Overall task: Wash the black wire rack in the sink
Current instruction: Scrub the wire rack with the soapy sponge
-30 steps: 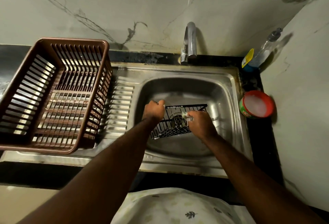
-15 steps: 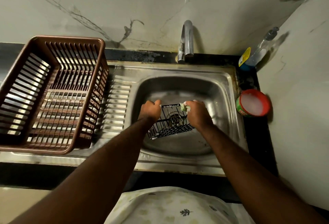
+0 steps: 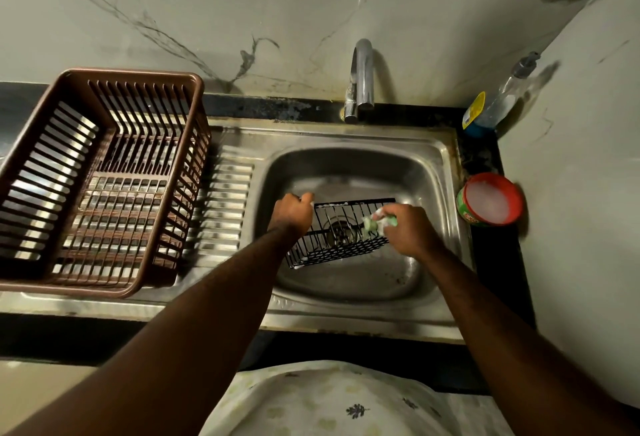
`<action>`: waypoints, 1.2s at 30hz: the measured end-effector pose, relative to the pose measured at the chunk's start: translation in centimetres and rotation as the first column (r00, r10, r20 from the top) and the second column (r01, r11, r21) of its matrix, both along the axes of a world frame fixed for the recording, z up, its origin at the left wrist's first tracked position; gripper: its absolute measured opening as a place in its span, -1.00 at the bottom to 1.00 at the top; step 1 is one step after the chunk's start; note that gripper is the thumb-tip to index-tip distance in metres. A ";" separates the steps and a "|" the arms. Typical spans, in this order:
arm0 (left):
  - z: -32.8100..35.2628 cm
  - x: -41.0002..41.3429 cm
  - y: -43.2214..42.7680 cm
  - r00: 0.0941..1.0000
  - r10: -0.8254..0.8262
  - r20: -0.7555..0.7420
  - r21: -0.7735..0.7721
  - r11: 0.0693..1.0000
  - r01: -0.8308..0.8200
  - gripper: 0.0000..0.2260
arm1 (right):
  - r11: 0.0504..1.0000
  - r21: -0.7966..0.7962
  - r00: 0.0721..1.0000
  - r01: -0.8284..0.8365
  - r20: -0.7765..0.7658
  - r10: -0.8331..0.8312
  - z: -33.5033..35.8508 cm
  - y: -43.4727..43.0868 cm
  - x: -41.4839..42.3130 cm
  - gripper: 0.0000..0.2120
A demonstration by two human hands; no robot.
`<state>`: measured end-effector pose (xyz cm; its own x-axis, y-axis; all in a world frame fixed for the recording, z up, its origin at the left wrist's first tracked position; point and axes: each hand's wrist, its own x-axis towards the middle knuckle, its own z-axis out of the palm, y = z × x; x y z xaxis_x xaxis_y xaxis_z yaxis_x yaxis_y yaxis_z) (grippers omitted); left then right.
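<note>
The black wire rack [image 3: 341,236] is held tilted inside the steel sink [image 3: 349,280], over the drain, with streaks of foam on its wires. My left hand [image 3: 292,210] grips the rack's upper left corner. My right hand [image 3: 403,228] holds a soapy green scrub pad [image 3: 377,221] pressed against the rack's right side. The far right end of the rack is partly hidden behind that hand.
A brown plastic dish basket [image 3: 100,176] stands on the ribbed drainboard at left. The chrome tap [image 3: 362,79] rises behind the basin. On the right counter sit a red-rimmed tub of white soap [image 3: 490,198] and a clear pump bottle [image 3: 498,103].
My right hand with the scrub pad has slid from the rack's upper middle rim down to its right side, uncovering the top right rim. My left hand keeps its grip.
</note>
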<state>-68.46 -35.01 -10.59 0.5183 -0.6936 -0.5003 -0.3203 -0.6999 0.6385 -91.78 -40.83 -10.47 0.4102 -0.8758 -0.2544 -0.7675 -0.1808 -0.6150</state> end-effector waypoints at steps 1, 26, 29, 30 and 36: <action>0.0 0.0 -0.1 1.000 -0.009 0.007 0.005 1.000 0.009 -0.70 | 0.999 -0.028 0.999 0.046 0.018 -0.045 0.2 -0.5 0.1 -0.72; -0.6 0.5 -0.7 0.999 -0.001 0.046 0.072 0.997 -0.002 -0.53 | 0.990 -0.074 0.989 0.118 -0.075 -0.124 0.3 -1.1 0.6 -0.60; -0.6 0.4 -0.7 0.997 -0.044 0.069 0.069 0.997 0.040 -0.58 | 0.991 -0.075 0.991 0.111 -0.072 -0.116 -0.6 -1.6 2.3 -0.53; -0.9 0.5 -0.8 0.996 -0.050 0.075 0.062 0.997 0.045 -0.59 | 0.992 -0.063 0.991 0.107 -0.079 -0.112 -1.0 -1.5 2.7 -0.52; -1.5 0.6 -0.9 0.998 0.017 0.056 0.058 0.998 -0.020 -0.62 | 0.988 -0.080 0.980 0.134 -0.136 -0.144 -1.8 -0.2 2.7 -0.61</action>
